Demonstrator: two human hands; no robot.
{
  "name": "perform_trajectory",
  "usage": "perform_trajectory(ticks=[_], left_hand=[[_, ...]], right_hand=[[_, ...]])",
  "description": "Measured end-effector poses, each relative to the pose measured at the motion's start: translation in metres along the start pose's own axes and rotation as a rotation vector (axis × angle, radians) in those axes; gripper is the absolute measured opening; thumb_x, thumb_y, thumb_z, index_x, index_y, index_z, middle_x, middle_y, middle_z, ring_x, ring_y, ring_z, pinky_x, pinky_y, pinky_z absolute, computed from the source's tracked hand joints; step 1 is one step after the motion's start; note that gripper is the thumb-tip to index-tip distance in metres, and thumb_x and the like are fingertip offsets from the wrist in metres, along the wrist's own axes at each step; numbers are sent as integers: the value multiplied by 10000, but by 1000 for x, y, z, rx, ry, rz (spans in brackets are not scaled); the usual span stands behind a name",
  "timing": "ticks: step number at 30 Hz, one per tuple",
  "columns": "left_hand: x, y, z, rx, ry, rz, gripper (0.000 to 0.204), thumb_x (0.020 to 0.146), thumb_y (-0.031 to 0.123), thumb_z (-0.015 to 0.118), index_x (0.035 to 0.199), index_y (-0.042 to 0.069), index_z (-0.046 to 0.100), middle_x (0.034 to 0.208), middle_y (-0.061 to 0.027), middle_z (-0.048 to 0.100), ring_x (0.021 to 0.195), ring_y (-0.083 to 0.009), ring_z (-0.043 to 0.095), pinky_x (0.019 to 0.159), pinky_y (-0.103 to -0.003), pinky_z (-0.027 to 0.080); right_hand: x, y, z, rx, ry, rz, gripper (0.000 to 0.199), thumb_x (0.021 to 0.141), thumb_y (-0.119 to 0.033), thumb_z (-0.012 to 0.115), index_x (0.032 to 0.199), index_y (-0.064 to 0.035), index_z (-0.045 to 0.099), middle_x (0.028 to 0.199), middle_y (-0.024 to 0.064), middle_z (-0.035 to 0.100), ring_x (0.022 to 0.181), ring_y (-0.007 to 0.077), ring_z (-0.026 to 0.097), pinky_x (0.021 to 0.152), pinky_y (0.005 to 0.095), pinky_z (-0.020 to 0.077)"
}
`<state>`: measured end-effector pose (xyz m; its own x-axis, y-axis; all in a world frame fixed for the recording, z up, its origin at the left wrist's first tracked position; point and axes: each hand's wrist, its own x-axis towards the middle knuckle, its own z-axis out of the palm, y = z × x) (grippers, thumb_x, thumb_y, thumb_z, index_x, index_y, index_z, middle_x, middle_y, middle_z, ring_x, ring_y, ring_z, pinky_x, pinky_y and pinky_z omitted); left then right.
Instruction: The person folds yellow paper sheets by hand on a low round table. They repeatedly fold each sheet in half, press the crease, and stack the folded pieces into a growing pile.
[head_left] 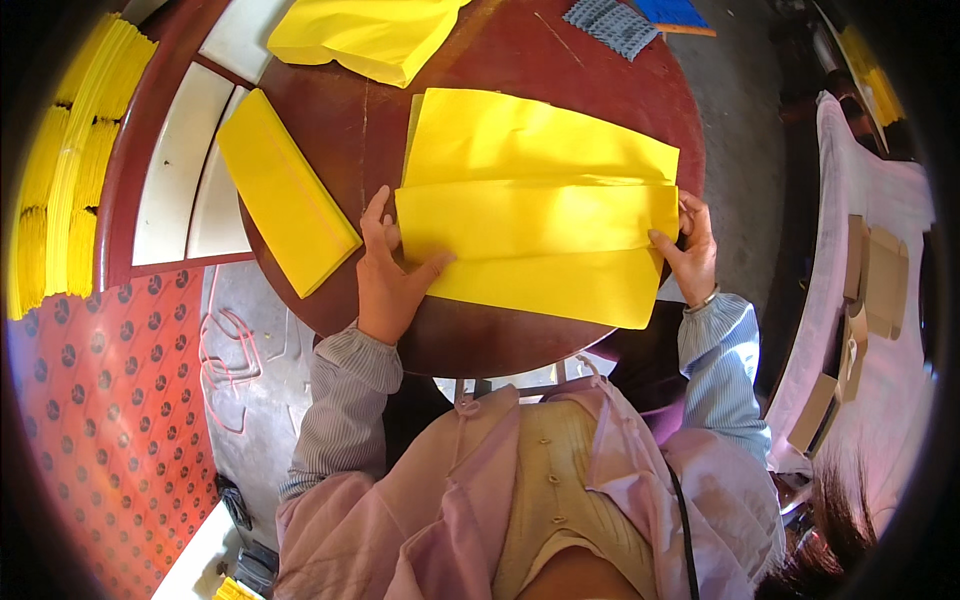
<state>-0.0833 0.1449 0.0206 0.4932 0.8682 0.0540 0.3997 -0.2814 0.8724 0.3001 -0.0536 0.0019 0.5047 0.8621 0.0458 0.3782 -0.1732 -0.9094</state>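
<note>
head view: my left hand (388,290) is half open at the near-left side of the yellow sheet (540,215), thumb laid flat on top and fingers spread along the edge, not clenched. my right hand (695,255) is more curled at the opposite edge, thumb on top; i cannot tell whether its fingertips pinch the sheet from below. i'd say they sit at both ends to keep the layers level, since a folded band runs across the sheet between them.

the sheet lies in front of me on the round table (470,335), likely there for easy reach. left of it rests a long folded yellow bundle (290,195), apart from the sheet, perhaps to leave it room. another yellow piece (365,35) lies at the far side, and a grey textured cloth (610,25) at the far right. beyond the table, tall yellow stacks (75,170) stand left; cardboard boxes (885,280) lie right.
</note>
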Motion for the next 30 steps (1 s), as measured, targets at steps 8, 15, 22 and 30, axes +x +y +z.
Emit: perform_trajectory(ticks=[8,15,22,30], left_hand=[[0,-27,-2,-39,-8,11,453,843,57,856,1234,-31,647,1679,-218,376,1358,-399,623,1147,-426,477],[-3,-13,6,-101,51,-48,858,867,53,820,1578,1,342,1301,-214,707,1294,-375,656,1152,-403,465],[4,1,3,-22,0,-128,906,861,52,811,1604,-19,298,1179,-189,716,1326,-376,632,1119,-402,484],[4,17,11,225,78,-6,949,792,7,794,1630,80,355,1233,-227,618,1224,-366,595,1078,-459,485]], right_hand=[[0,-2,-8,101,-115,2,668,950,-71,773,1534,-105,448,1337,112,699,1281,254,665,1164,400,489],[0,-10,-5,96,-50,158,779,891,25,750,1577,-92,400,1371,115,647,1290,240,636,1168,362,475],[0,-24,3,-54,0,201,822,872,30,731,1599,-140,387,1437,168,641,1346,312,632,1166,423,505],[2,-25,4,-42,14,240,905,852,63,748,1643,-123,350,1416,141,653,1307,262,649,1149,373,498]])
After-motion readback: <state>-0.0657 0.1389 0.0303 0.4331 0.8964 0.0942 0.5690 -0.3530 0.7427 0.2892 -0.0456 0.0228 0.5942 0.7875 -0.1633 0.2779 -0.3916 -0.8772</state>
